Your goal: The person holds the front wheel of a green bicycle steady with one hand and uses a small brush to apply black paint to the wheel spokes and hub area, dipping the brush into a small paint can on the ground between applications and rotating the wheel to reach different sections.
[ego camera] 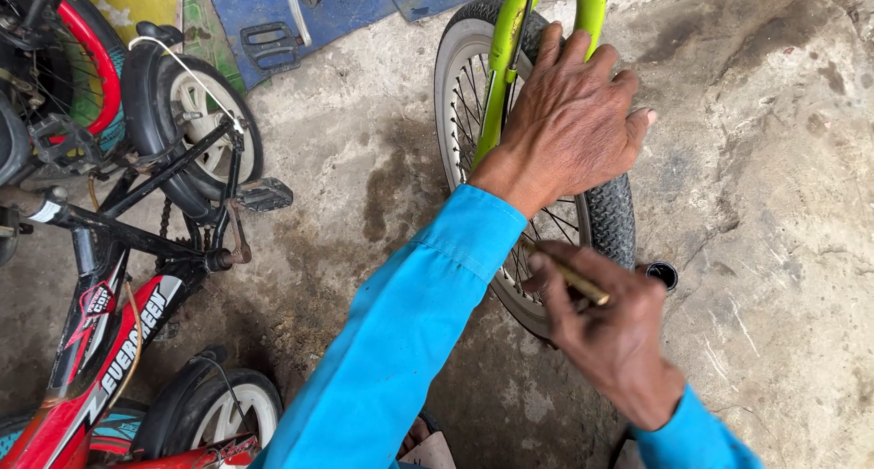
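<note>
Two hands at one bicycle wheel, which stands upright on the concrete floor under a lime-green fork. Left hand lies fingers spread over the knobby tyre, gripping nothing. Right hand is pinched shut on a thin brass-coloured tool, tip at the spokes. Small black cap just beside the tyre. Red-and-black bicycle well apart, left.

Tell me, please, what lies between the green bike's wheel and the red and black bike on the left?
Only bare, stained concrete floor, as the head view shows.
</note>
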Tool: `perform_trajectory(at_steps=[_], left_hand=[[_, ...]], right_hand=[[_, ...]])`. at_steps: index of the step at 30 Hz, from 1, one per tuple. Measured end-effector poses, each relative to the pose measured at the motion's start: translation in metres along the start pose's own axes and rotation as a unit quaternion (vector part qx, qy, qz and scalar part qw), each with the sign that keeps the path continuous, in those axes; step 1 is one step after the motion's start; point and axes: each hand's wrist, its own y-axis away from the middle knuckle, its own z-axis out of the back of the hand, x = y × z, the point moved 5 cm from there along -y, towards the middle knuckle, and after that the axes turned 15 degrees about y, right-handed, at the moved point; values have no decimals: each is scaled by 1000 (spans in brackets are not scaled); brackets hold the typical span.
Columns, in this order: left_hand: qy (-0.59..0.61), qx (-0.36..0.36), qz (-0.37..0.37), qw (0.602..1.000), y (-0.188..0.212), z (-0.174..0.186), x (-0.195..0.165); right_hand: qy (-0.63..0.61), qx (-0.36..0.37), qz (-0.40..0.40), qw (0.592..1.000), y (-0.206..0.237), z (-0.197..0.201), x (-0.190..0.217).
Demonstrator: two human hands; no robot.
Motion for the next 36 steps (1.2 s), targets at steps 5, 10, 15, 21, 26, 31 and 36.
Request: perform_trajectory(at_steps=[5, 10, 15, 21, 26, 31, 36], left_hand=[[15, -10, -10, 1000, 3, 1, 0], [19, -5, 5, 1000, 3, -1, 1], [7, -5, 9, 1000, 3, -2, 1], [14, -11, 18, 1000, 2, -3, 4], [18, -5, 19, 1000, 1, -4, 7], [25, -12, 10, 1000, 1, -7, 7], [19, -8, 2, 1000, 2, -7, 6]], right_hand=[[23, 73, 69, 995, -28, 19, 7], [45, 118, 104, 987, -49, 24, 27], [43, 147, 107, 982, -55, 18, 33], [77, 198, 126, 969, -61, 5, 31], [47, 234, 131, 962, -67, -2, 30], [39, 263, 99, 959, -68, -3, 27], [30, 268, 47, 962, -67, 3, 25]])
